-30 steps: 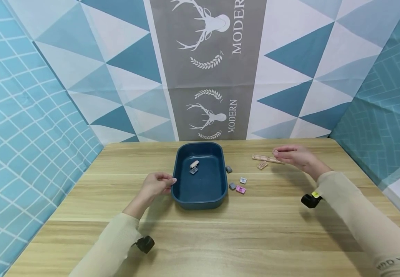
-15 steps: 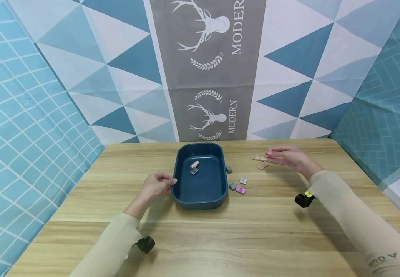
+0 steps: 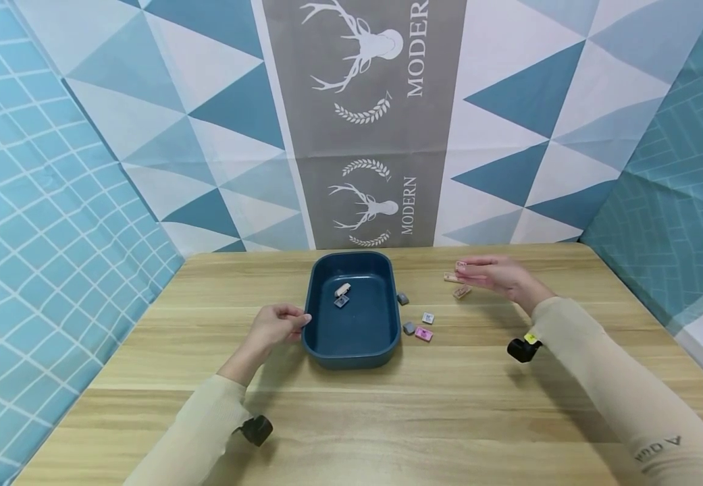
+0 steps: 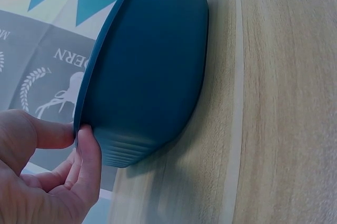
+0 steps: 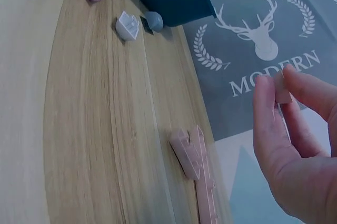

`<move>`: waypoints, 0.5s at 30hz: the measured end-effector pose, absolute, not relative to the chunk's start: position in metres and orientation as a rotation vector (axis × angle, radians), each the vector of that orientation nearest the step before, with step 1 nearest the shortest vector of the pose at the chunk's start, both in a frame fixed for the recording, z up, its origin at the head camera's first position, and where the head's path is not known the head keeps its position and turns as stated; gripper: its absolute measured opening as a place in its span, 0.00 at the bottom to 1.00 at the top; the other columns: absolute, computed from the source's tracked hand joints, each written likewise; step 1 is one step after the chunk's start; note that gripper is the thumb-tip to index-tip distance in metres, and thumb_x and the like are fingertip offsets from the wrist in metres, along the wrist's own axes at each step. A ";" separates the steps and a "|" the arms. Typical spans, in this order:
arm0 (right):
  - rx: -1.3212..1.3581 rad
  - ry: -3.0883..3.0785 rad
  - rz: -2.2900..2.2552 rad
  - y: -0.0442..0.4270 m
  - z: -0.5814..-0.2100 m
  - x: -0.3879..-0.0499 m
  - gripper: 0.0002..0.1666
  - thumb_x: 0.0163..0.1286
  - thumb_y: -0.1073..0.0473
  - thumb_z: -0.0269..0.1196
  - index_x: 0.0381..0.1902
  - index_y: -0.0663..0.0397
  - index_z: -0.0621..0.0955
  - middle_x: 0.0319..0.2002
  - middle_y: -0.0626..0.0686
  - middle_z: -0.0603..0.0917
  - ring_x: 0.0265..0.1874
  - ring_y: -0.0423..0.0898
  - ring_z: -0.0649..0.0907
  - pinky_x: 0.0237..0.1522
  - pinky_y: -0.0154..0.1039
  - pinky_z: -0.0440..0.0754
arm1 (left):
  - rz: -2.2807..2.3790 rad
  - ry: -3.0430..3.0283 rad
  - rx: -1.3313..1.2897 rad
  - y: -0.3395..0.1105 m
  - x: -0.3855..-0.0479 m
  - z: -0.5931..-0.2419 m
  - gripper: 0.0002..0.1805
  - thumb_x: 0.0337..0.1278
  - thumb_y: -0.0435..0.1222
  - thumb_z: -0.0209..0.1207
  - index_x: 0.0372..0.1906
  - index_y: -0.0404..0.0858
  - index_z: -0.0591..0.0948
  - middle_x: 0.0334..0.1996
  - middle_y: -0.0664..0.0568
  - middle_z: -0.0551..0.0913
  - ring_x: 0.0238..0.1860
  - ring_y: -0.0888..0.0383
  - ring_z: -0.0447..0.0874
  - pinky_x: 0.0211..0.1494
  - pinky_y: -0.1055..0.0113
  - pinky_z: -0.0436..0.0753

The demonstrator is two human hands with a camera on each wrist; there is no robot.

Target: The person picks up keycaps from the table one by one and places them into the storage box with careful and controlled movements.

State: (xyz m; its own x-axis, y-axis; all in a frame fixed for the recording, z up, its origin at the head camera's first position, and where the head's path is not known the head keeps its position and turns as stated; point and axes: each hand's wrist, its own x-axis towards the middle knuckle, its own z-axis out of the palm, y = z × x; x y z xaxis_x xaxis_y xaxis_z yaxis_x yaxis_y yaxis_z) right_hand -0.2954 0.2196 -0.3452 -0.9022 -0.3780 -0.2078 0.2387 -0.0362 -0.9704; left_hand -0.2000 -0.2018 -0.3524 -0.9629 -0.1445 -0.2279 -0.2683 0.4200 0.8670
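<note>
While the tub [image 3: 360, 334] stays, right hand [image 3: 501, 277] moves nearer

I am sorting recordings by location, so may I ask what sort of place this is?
Probably a staged indoor tabletop set: a wood-grain table, a backdrop printed with deer heads and MODERN behind it, and a creased blue grid-patterned sheet to its left.

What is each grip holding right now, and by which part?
Left grip: the blue tray, pinched at its left rim. Right grip: a small pinkish piece, pinched by its sides; exactly which, I can't tell.
</note>
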 end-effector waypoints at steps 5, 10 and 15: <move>-0.188 1.768 -2.017 0.213 -0.346 -0.297 0.13 0.70 0.68 0.57 0.35 0.46 0.85 0.36 0.46 0.89 0.41 0.39 0.88 0.50 0.32 0.84 | 1.578 2.548 -0.383 -0.202 -0.200 -0.352 0.12 0.61 0.36 0.61 0.44 0.30 0.80 0.32 0.49 0.80 0.28 0.61 0.78 0.35 0.70 0.85; -0.171 1.729 -2.028 0.208 -0.345 -0.298 0.13 0.71 0.67 0.55 0.35 0.47 0.85 0.36 0.47 0.88 0.40 0.41 0.88 0.50 0.33 0.84 | 1.570 2.551 -0.396 -0.201 -0.200 -0.352 0.13 0.61 0.36 0.61 0.44 0.30 0.80 0.33 0.48 0.81 0.28 0.61 0.78 0.37 0.70 0.85; -0.157 1.717 -2.017 0.203 -0.343 -0.300 0.10 0.71 0.67 0.56 0.40 0.51 0.83 0.35 0.48 0.88 0.39 0.41 0.88 0.49 0.32 0.84 | 1.571 2.551 -0.402 -0.201 -0.201 -0.352 0.12 0.61 0.36 0.61 0.44 0.30 0.80 0.34 0.48 0.81 0.28 0.62 0.79 0.39 0.67 0.86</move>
State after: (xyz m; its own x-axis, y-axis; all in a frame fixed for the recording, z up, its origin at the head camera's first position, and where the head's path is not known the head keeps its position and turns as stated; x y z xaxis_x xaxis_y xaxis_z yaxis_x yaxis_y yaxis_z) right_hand -0.2997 0.2032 -0.3427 -0.8764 -0.4290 -0.2188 0.2845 -0.0947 -0.9540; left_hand -0.2008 -0.2014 -0.3517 -0.9577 -0.1619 -0.2377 -0.2852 0.4267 0.8583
